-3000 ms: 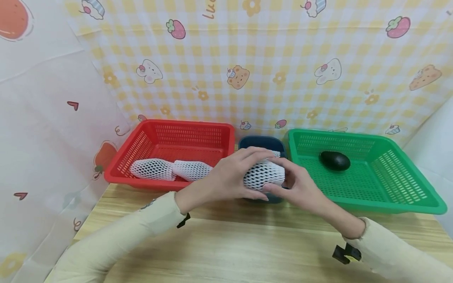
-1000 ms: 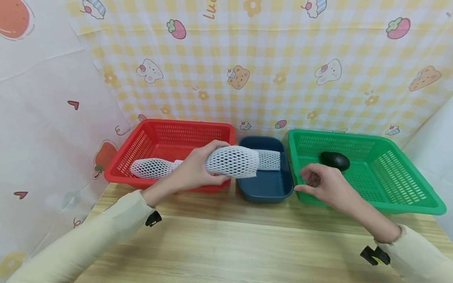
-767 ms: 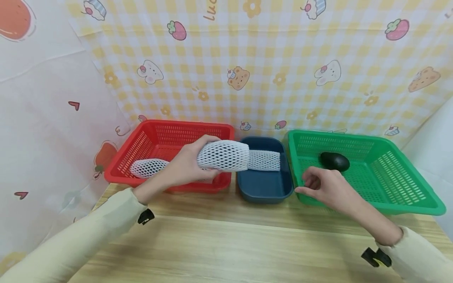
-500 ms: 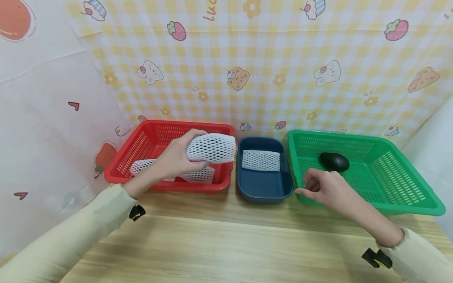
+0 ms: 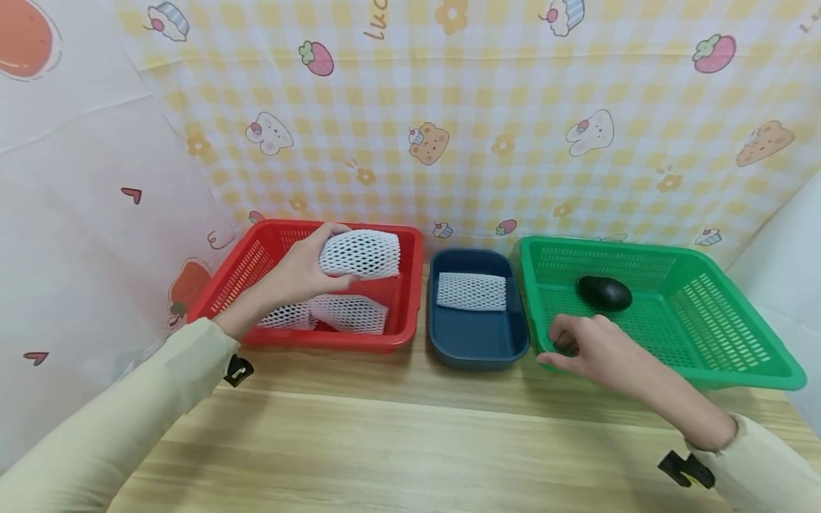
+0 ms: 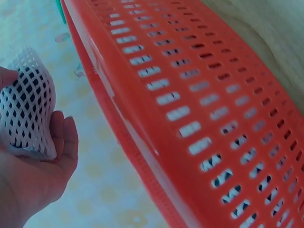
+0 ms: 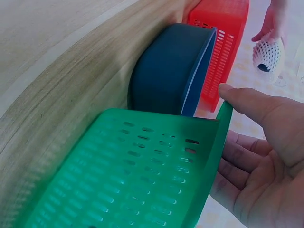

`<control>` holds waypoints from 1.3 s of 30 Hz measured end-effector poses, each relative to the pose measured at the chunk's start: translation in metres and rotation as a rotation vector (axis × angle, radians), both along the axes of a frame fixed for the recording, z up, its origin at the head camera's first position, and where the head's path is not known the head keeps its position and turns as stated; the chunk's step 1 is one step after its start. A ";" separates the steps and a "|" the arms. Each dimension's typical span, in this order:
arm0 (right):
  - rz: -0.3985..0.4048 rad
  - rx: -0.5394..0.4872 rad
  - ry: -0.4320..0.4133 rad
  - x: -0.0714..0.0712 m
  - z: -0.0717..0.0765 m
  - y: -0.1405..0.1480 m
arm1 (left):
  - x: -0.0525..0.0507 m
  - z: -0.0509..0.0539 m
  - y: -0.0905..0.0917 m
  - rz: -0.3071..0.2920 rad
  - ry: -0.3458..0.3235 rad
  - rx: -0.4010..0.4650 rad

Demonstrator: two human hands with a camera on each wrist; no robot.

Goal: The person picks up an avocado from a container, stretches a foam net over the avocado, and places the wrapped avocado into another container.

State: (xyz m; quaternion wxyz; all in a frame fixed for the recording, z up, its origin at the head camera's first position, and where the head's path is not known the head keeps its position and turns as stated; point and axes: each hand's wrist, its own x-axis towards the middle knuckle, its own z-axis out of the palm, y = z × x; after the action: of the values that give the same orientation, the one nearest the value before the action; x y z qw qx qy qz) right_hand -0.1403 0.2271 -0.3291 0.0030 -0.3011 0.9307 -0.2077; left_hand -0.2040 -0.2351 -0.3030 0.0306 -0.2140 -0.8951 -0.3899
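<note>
Above the red basket (image 5: 410,285), my left hand (image 5: 301,271) grips a dark oval fruit in a white foam net (image 5: 362,254); the dark skin shows through the mesh in the left wrist view. Below it in the basket lie two more netted pieces, one white foam net (image 5: 353,313) in plain sight and the other (image 5: 288,315) partly behind my wrist. My right hand (image 5: 599,353) holds nothing; its fingers are loosely curled by the front left corner of the green basket (image 5: 680,370), the thumb at the rim. Whether it touches is unclear.
Between the baskets stands a blue bin (image 5: 477,345) with a flat white foam net (image 5: 471,292) inside. A bare dark oval fruit (image 5: 604,293) lies in the green basket. All stand on a wooden table (image 5: 385,442) against a checked cloth (image 5: 474,92).
Both hands were on the netted fruit over the blue bin. The right hand then let go and moved to the green basket; the left carried the fruit left, over the red basket.
</note>
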 end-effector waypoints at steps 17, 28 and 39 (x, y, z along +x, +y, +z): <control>0.005 0.019 -0.035 -0.003 0.004 -0.002 | -0.032 -0.015 -0.011 0.017 -0.085 -0.187; 0.013 0.015 -0.037 -0.002 0.003 -0.001 | -0.040 -0.028 -0.002 0.030 -0.180 -0.296; 0.013 0.016 -0.039 -0.001 0.003 -0.001 | -0.042 -0.033 0.002 -0.016 -0.232 -0.261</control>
State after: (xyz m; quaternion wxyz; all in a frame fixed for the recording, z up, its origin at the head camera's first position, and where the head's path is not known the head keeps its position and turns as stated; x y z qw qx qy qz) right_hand -0.1417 0.2260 -0.3261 0.0250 -0.3031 0.9301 -0.2059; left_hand -0.2464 -0.2332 -0.3361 -0.1040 -0.1766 -0.9340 -0.2927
